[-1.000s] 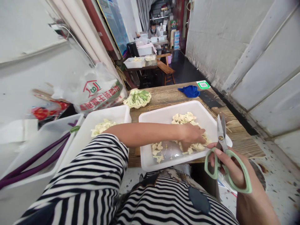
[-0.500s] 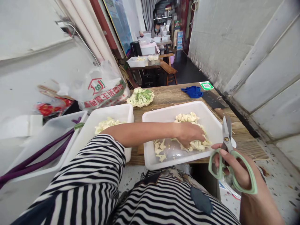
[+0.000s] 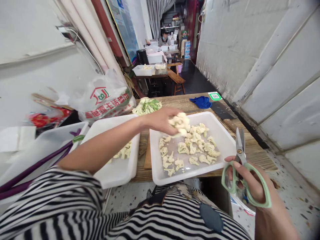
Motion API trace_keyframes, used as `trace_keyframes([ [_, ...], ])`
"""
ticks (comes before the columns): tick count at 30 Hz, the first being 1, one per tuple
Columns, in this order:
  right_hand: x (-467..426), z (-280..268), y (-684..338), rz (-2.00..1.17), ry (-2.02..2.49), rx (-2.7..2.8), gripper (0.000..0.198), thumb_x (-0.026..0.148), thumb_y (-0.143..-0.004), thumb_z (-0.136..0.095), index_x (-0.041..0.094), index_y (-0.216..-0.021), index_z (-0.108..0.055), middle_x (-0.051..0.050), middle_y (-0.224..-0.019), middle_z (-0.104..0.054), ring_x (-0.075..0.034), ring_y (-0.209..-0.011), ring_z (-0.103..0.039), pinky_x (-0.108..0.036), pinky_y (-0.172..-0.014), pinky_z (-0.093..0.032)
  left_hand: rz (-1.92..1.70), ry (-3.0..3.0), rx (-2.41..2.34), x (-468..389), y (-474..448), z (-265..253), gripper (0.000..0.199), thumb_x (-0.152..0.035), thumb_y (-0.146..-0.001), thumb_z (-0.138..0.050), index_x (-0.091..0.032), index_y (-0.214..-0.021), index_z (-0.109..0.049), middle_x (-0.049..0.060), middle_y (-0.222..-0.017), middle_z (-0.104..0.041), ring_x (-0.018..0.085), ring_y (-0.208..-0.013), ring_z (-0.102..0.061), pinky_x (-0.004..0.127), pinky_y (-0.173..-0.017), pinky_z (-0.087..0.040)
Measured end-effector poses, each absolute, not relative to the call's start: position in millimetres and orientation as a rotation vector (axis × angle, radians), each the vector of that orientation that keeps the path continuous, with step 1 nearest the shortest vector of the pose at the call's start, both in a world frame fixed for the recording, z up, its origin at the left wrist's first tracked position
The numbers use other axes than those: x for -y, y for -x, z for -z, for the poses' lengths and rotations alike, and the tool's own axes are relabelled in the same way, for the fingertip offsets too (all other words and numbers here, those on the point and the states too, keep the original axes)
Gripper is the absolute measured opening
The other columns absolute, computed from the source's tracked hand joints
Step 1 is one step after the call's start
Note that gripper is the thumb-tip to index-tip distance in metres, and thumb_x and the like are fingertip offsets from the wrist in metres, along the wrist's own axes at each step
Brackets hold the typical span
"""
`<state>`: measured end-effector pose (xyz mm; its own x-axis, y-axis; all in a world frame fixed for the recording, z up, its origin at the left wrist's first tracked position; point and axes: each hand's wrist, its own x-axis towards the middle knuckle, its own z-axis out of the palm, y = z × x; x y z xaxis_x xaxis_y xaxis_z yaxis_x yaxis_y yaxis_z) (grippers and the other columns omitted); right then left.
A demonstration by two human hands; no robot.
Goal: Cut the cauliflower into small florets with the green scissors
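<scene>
In the centre, the left hand (image 3: 160,120) grips cauliflower florets (image 3: 181,123) above a white tray (image 3: 221,141) holding more. Lower right, the right hand (image 3: 252,183) holds scissors (image 3: 239,151) blades-up, probably keeping their points safely aside.

The head-worn camera looks forward and down, close above the left hand (image 3: 162,120) and right hand (image 3: 252,185). Beyond the wooden table (image 3: 172,101), its view runs along the dark floor (image 3: 193,76) to a distant person (image 3: 165,41).
</scene>
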<state>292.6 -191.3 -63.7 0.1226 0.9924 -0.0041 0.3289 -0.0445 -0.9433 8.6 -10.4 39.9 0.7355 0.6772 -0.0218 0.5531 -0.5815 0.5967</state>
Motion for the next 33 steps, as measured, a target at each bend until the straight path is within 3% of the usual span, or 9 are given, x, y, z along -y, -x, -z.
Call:
trace_keyframes([
  [5,186.0,61.9,-291.2,-1.114,1.529,1.273,0.038,0.055,-0.088,-0.054,0.020,-0.098,-0.064,-0.002,-0.059,-0.062,-0.016,-0.044,-0.051,-0.027,-0.039,-0.041,-0.190,-2.366,-1.607,29.8,109.3,-60.2,0.040,-0.037,-0.064,-0.060,-0.018,-0.099,-0.063,-0.005,-0.087,-0.065,0.013,-0.084,-0.058,0.021,-0.082,-0.040],
  [8,183.6,60.5,-288.6,-1.121,1.540,1.293,0.041,0.057,-0.087,-0.054,0.018,-0.094,-0.064,-0.001,-0.059,-0.062,-0.014,-0.043,-0.049,-0.026,-0.041,-0.042,0.180,-2.343,-1.985,43.8,165.2,-47.8,0.055,-0.047,-0.068,-0.055,-0.017,-0.113,-0.060,0.004,-0.107,-0.067,0.021,-0.096,-0.060,0.026,-0.086,-0.042],
  [10,183.0,60.8,-287.5,-1.127,1.525,1.312,0.041,0.058,-0.087,-0.053,0.019,-0.085,-0.064,-0.001,-0.060,-0.062,-0.013,-0.044,-0.049,-0.025,-0.043,-0.041,0.357,-2.235,-2.083,49.0,188.3,-31.1,0.064,-0.048,-0.071,-0.051,-0.013,-0.125,-0.054,0.011,-0.119,-0.064,0.026,-0.102,-0.061,0.030,-0.090,-0.043],
  [15,185.0,63.8,-289.1,-1.125,1.504,1.383,0.041,0.054,-0.091,-0.051,0.019,-0.072,-0.063,-0.002,-0.063,-0.063,-0.014,-0.051,-0.051,-0.026,-0.049,-0.042,0.419,-2.147,-1.981,48.7,207.4,-1.0,0.072,-0.048,-0.073,-0.051,-0.011,-0.135,-0.045,0.013,-0.135,-0.056,0.026,-0.118,-0.056,0.031,-0.100,-0.040],
  [18,188.0,63.9,-289.9,-1.147,1.526,1.336,0.040,0.057,-0.090,-0.051,0.019,-0.094,-0.064,-0.001,-0.063,-0.062,-0.014,-0.049,-0.050,-0.026,-0.045,-0.041,0.449,-2.294,-1.879,46.9,187.7,-9.0,0.078,-0.042,-0.071,-0.057,-0.015,-0.142,-0.039,0.012,-0.143,-0.049,0.027,-0.127,-0.049,0.036,-0.106,-0.035],
  [22,192.5,65.4,-288.9,-1.187,1.501,1.290,0.043,0.058,-0.090,-0.051,0.019,-0.108,-0.059,0.000,-0.063,-0.061,-0.014,-0.048,-0.050,-0.025,-0.043,-0.039,0.305,-2.598,-1.695,49.1,108.7,-24.6,0.063,-0.046,-0.082,-0.050,-0.019,-0.140,-0.044,0.011,-0.143,-0.050,0.026,-0.128,-0.049,0.038,-0.108,-0.035],
  [24,194.6,67.9,-288.4,-1.205,1.480,1.311,0.041,0.056,-0.092,-0.050,0.020,-0.110,-0.058,0.001,-0.065,-0.061,-0.014,-0.050,-0.051,-0.025,-0.045,-0.040,0.238,-2.713,-1.307,49.9,56.8,-19.0,0.074,-0.050,-0.078,-0.060,-0.025,-0.144,-0.037,0.009,-0.151,-0.039,0.025,-0.135,-0.042,0.036,-0.110,-0.034],
  [28,198.0,72.3,-288.8,-1.226,1.448,1.345,0.037,0.053,-0.093,-0.049,0.020,-0.109,-0.057,0.001,-0.066,-0.059,-0.014,-0.054,-0.052,-0.024,-0.047,-0.040,0.335,-2.889,-0.801,41.6,-29.8,19.0,0.110,-0.049,-0.059,-0.081,-0.034,-0.150,-0.020,0.013,-0.161,-0.007,0.038,-0.146,-0.013,0.049,-0.109,-0.033],
  [33,201.0,70.2,-291.7,-1.206,1.408,1.377,0.034,0.051,-0.094,-0.048,0.020,-0.107,-0.056,0.001,-0.066,-0.059,-0.014,-0.055,-0.052,-0.023,-0.047,-0.039,0.575,-2.911,-0.704,11.0,-85.5,49.8,0.119,-0.046,-0.052,-0.085,-0.040,-0.149,-0.015,0.010,-0.162,0.002,0.041,-0.146,-0.002,0.056,-0.102,-0.037],
])
